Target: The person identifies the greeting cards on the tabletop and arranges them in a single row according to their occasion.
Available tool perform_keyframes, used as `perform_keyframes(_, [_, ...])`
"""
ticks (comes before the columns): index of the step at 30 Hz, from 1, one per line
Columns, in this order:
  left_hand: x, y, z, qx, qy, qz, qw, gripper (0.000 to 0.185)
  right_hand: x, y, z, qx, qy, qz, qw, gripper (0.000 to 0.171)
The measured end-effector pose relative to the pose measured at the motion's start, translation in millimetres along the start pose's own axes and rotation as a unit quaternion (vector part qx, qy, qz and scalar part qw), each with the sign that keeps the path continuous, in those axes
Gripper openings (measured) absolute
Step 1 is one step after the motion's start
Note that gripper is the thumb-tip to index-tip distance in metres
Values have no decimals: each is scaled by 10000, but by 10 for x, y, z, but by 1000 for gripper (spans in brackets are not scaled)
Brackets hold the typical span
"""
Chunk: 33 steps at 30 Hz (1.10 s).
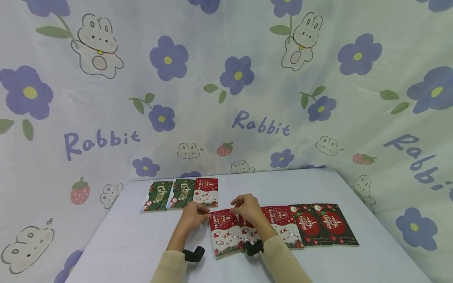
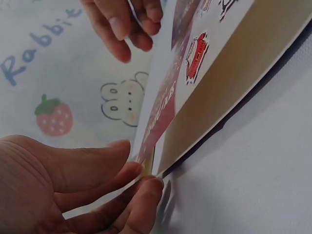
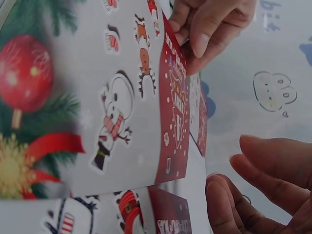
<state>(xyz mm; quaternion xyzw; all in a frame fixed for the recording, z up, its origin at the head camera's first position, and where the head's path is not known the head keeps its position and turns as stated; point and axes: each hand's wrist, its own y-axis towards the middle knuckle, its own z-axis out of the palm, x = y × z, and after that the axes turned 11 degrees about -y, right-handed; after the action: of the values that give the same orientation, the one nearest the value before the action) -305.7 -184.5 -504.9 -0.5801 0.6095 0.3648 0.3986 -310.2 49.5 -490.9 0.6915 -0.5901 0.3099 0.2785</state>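
Red-and-white booklet (image 1: 225, 232), thin, rectangular, lies at our six o'clock over the smooth white worktop (image 1: 141, 243); we see the left hand (image 1: 194, 215) pinch its eleven-o'clock corner, the right hand's (image 1: 248, 208) grip loosely parted, holding nothing.

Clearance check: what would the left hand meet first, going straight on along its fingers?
The near row's leftmost red-and-white card: the left hand is right at its upper left corner. Depth is hard to judge, so whether it would catch the edge squarely is unclear.
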Motion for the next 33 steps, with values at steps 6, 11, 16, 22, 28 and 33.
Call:
perform_keyframes(6, [40,-1,29,62,8,49,10000,10,-43,-20,23,112,15,154,9998,16])
perform_keyframes(11, [65,-2,87,52,-173,134,9997,13,-84,-21,62,78,-71,282,9995,15])
perform_keyframes(16, [73,11,128,-64,-268,155,9995,13,-110,-12,84,60,-64,267,9996,15])
perform_keyframes(22, [58,13,121,-111,-405,74,9991,15,-125,6,103,43,-100,349,9993,14])
perform_keyframes(28, [46,13,104,-128,-565,21,9983,15,-131,3,98,94,-61,381,9992,13])
perform_keyframes(33, [26,17,84,-300,-651,24,9974,14,-143,14,78,139,7,266,9995,13])
